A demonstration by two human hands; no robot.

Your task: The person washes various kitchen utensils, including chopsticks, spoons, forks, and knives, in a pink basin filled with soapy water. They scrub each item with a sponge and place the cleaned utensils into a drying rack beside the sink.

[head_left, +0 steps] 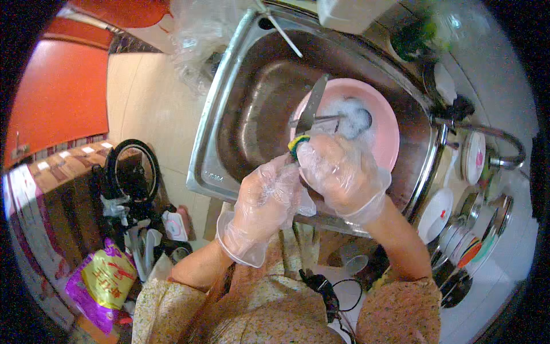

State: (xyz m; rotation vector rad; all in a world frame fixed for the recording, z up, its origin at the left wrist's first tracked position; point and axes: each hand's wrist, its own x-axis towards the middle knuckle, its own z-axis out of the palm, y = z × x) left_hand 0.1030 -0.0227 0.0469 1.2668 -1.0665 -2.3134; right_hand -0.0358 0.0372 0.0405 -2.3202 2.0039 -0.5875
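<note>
My left hand [270,193], in a clear plastic glove, is closed around the lower end of a knife [316,101], whose handle is hidden in my grip. The blade points away from me over the left rim of a pink basin [389,133]. Also gloved, my right hand [337,167] pinches a yellow and green sponge [296,144] against the knife near my left fingers. White suds [350,114] and a partly sunken dark utensil [331,118] show in the basin. The basin sits inside a stainless steel sink [232,116].
A curved metal faucet [511,150] stands at the right, near lidded white containers [436,215] and a rack of dishes [462,245]. A white stick [283,34] reaches over the sink's far edge. At left are a wheel [133,172] and a purple and yellow bag [103,284].
</note>
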